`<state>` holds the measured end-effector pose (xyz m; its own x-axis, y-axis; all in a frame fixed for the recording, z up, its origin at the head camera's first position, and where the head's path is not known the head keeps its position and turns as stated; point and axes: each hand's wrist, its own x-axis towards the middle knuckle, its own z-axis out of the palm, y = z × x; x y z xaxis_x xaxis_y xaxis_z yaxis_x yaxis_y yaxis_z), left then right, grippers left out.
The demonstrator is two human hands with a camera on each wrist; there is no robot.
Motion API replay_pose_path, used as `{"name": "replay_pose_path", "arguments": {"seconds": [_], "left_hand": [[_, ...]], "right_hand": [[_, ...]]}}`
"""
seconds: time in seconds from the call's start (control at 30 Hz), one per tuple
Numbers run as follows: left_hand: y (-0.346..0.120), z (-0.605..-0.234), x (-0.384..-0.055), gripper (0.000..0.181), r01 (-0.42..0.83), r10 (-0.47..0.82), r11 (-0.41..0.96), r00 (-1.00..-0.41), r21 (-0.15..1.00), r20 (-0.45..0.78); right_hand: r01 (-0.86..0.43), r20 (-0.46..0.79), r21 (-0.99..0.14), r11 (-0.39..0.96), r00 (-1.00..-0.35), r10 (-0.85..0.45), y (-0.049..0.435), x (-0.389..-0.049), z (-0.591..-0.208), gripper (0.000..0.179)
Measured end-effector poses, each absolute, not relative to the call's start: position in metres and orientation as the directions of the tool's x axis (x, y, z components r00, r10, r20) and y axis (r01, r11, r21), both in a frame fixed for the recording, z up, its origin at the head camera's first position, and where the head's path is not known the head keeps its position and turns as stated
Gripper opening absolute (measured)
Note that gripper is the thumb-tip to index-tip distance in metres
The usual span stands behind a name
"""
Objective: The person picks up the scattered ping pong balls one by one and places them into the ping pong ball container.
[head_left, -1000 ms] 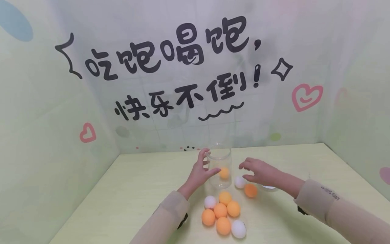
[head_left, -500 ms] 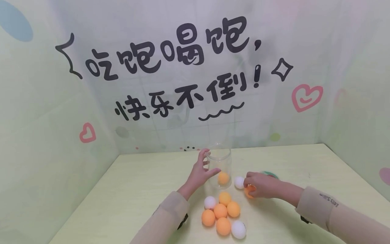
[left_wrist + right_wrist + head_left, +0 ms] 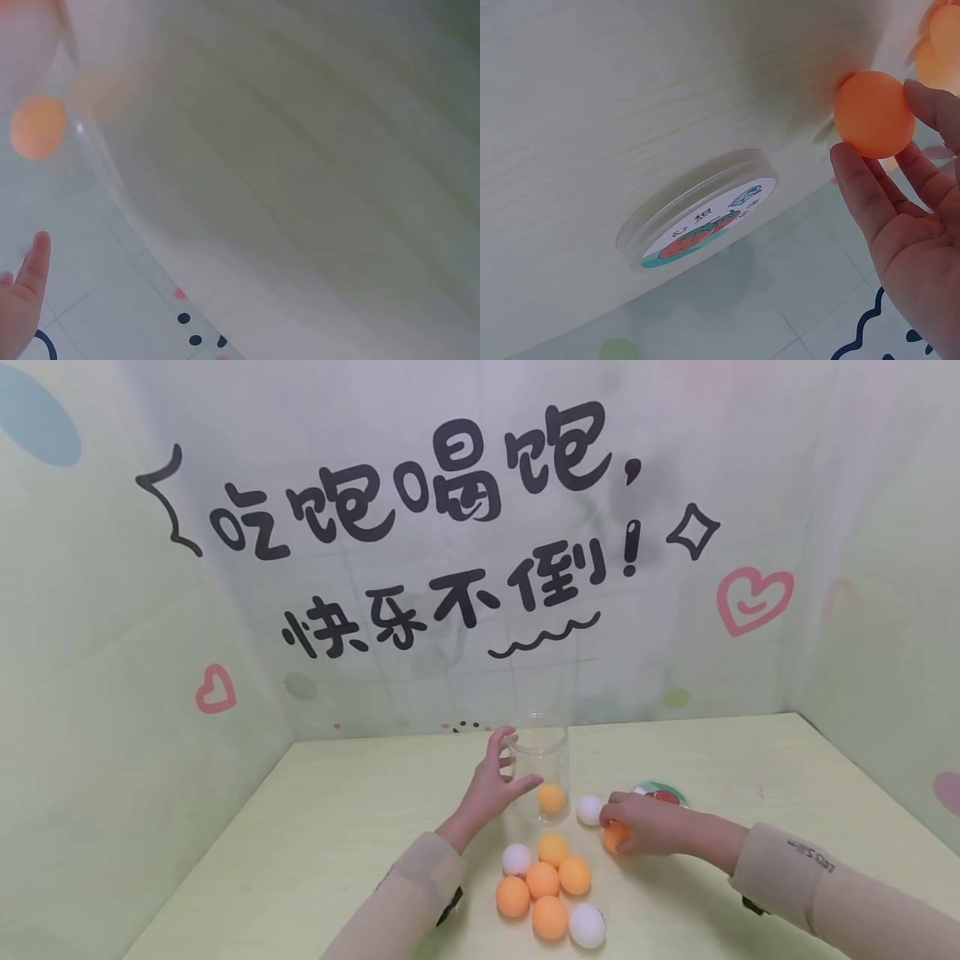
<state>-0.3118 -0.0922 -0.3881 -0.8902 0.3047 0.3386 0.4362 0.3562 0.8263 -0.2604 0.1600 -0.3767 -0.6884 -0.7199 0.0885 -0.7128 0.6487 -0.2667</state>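
My left hand holds the side of a clear jar, thumb across its near face and fingers at its far left. The jar stands upright with one orange ping-pong ball at its bottom. To the right, my right hand pinches another orange ping-pong ball between thumb and fingertips. Beside those fingers lies a white ping-pong ball. In the left wrist view, part of a hand shows at the lower left.
In front of the jar, several orange balls and two white balls cluster on the pale wooden table. A round lid with a fruit label lies behind my right hand. A printed wall closes off the back.
My right hand has come down beside the white ball and taken hold of the orange ball. The ball in the jar has settled lower. My left hand stays on the jar.
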Motion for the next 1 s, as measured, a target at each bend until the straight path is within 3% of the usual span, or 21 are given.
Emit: {"name": "replay_pose_path", "arguments": {"seconds": [0.67,1.0], "left_hand": [[-0.0921,-0.388,-0.3108,0.077,0.434,0.312,0.351,-0.89,0.83,0.333],[-0.0914,-0.3893,-0.3115,0.078,0.439,0.308,0.344,-0.888,0.83,0.342]], "right_hand": [[-0.627,-0.042,-0.285,0.725,-0.747,-0.663,0.1587,-0.2585,-0.3748,0.022],[-0.654,-0.008,-0.279,0.703,-0.73,-0.683,0.1612,-0.2632,-0.3719,0.021]]}}
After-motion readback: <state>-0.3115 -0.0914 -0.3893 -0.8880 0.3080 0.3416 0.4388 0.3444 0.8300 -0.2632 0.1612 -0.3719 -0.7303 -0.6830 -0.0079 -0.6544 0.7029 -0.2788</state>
